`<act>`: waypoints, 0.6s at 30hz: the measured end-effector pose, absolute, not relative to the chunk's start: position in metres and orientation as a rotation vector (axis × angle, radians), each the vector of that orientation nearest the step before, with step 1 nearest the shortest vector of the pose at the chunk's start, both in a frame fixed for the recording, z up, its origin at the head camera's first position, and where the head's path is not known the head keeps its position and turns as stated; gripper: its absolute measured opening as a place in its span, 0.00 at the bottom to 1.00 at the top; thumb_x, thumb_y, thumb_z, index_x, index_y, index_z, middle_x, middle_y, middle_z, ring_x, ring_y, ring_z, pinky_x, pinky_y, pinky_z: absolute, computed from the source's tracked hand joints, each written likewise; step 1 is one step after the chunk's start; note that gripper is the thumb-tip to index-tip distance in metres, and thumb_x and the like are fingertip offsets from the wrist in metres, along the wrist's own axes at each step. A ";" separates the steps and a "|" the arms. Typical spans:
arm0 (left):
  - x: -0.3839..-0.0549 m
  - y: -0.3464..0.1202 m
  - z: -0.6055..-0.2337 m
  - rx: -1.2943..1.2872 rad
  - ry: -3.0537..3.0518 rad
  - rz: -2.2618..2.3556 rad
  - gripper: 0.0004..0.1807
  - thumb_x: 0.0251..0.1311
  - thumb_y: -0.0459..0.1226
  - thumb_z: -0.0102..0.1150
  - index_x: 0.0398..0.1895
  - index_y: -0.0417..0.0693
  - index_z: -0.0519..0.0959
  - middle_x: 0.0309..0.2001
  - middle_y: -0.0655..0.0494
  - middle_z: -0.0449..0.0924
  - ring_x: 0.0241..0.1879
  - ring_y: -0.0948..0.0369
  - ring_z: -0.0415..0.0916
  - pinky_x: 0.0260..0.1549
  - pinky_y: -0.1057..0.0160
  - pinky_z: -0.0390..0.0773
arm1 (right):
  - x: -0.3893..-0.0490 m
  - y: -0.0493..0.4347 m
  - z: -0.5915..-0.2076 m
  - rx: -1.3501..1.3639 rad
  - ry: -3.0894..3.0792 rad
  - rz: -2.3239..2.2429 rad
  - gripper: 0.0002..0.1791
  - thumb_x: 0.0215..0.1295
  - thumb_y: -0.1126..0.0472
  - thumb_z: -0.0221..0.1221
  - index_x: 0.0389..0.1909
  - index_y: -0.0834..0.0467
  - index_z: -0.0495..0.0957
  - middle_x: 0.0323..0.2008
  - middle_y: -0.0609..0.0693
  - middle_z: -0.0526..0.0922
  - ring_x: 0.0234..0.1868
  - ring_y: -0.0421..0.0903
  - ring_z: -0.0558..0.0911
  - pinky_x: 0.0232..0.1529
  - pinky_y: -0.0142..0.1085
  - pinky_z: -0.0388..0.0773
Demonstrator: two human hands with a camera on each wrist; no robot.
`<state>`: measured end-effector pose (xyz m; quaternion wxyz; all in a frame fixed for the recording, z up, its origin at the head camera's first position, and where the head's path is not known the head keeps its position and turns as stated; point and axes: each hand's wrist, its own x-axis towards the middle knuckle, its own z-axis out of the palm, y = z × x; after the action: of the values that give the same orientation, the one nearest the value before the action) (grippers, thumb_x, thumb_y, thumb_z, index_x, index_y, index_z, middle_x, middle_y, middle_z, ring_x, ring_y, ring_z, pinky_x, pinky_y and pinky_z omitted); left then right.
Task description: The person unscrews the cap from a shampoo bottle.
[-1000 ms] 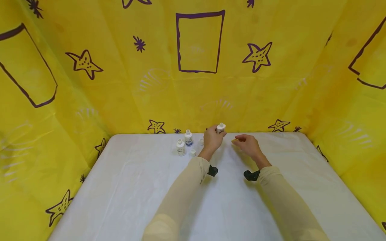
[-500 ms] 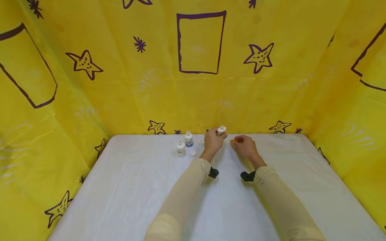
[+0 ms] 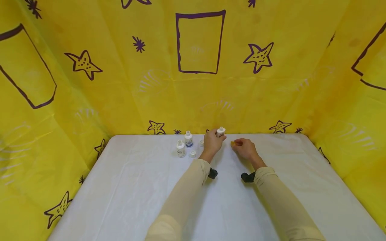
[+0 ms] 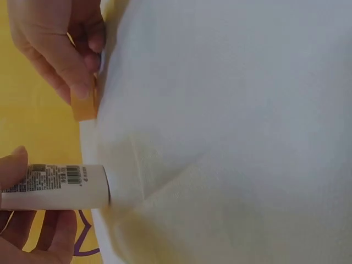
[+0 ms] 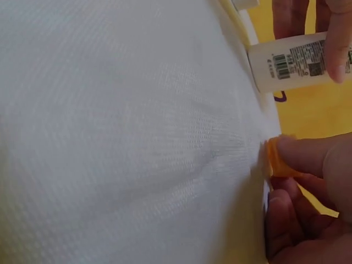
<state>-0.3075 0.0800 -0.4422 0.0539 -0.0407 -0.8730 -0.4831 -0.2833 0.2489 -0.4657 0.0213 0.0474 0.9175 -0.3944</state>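
Note:
My left hand [image 3: 213, 140] grips a small white bottle [image 3: 221, 132] with an uncapped neck, near the table's far edge. Its printed side with a barcode faces the left wrist view, where fingers and thumb wrap round the bottle [image 4: 82, 187]. To the right, my right hand [image 3: 246, 149] pinches a small orange block [image 5: 279, 158] between thumb and fingers, close over the tabletop. A gap separates the block from the held bottle. Left of the left hand stand two more uncapped white bottles, one in front [image 3: 181, 149] and one with a blue-marked label [image 3: 188, 139] behind.
Two white caps lie on the table beside the standing bottles, a nearer cap [image 3: 193, 154] and a farther cap [image 3: 201, 143]. A white cloth covers the table [image 3: 135, 194]. Yellow curtain [image 3: 199, 90] with purple drawings closes off the back and both sides.
My right hand has shifted slightly left and turned a little, still pinching the orange block. The left hand keeps its grip on the bottle in nearly the same place.

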 end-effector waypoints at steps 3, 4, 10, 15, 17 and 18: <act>-0.307 0.078 -0.442 -0.132 -2.680 -1.462 0.20 0.64 0.42 0.68 0.55 0.43 0.81 0.54 0.47 0.86 0.56 0.51 0.83 0.59 0.51 0.81 | -0.284 0.247 -0.466 0.142 2.842 -1.191 0.24 0.69 0.59 0.63 0.61 0.68 0.75 0.53 0.66 0.80 0.52 0.59 0.79 0.59 0.50 0.76; -0.307 0.078 -0.442 -0.132 -2.687 -1.455 0.20 0.65 0.42 0.68 0.56 0.43 0.80 0.54 0.47 0.86 0.57 0.50 0.82 0.59 0.51 0.80 | -0.284 0.246 -0.466 0.145 2.836 -1.184 0.24 0.69 0.59 0.63 0.61 0.67 0.74 0.53 0.66 0.80 0.51 0.59 0.78 0.58 0.50 0.76; -0.308 0.076 -0.443 -0.123 -2.716 -1.454 0.22 0.66 0.41 0.67 0.59 0.43 0.78 0.57 0.46 0.84 0.59 0.51 0.81 0.62 0.50 0.78 | -0.285 0.242 -0.467 0.162 2.809 -1.176 0.24 0.71 0.60 0.62 0.62 0.66 0.70 0.54 0.65 0.78 0.52 0.58 0.76 0.62 0.51 0.75; -0.310 0.075 -0.444 -0.125 -2.732 -1.439 0.24 0.64 0.40 0.69 0.60 0.41 0.76 0.58 0.45 0.83 0.60 0.50 0.80 0.63 0.50 0.77 | -0.284 0.241 -0.469 0.118 2.825 -1.178 0.26 0.70 0.59 0.62 0.64 0.67 0.69 0.54 0.66 0.76 0.53 0.59 0.76 0.62 0.52 0.74; -0.309 0.074 -0.444 -0.126 -2.741 -1.403 0.27 0.63 0.41 0.70 0.62 0.42 0.75 0.59 0.46 0.82 0.61 0.50 0.79 0.64 0.51 0.77 | -0.283 0.241 -0.471 0.098 2.830 -1.172 0.28 0.69 0.58 0.63 0.64 0.68 0.68 0.54 0.67 0.76 0.53 0.60 0.75 0.61 0.52 0.74; -0.309 0.075 -0.444 -0.132 -2.749 -1.367 0.29 0.63 0.42 0.70 0.63 0.42 0.73 0.60 0.46 0.81 0.62 0.50 0.79 0.65 0.52 0.76 | -0.283 0.242 -0.471 0.081 2.837 -1.166 0.30 0.69 0.58 0.64 0.65 0.68 0.67 0.54 0.68 0.76 0.53 0.60 0.76 0.60 0.52 0.74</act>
<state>-0.3088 0.0745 -0.4444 0.0344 -0.0430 -0.8941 -0.4445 -0.2826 0.2421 -0.4712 0.0364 0.0264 0.9240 -0.3798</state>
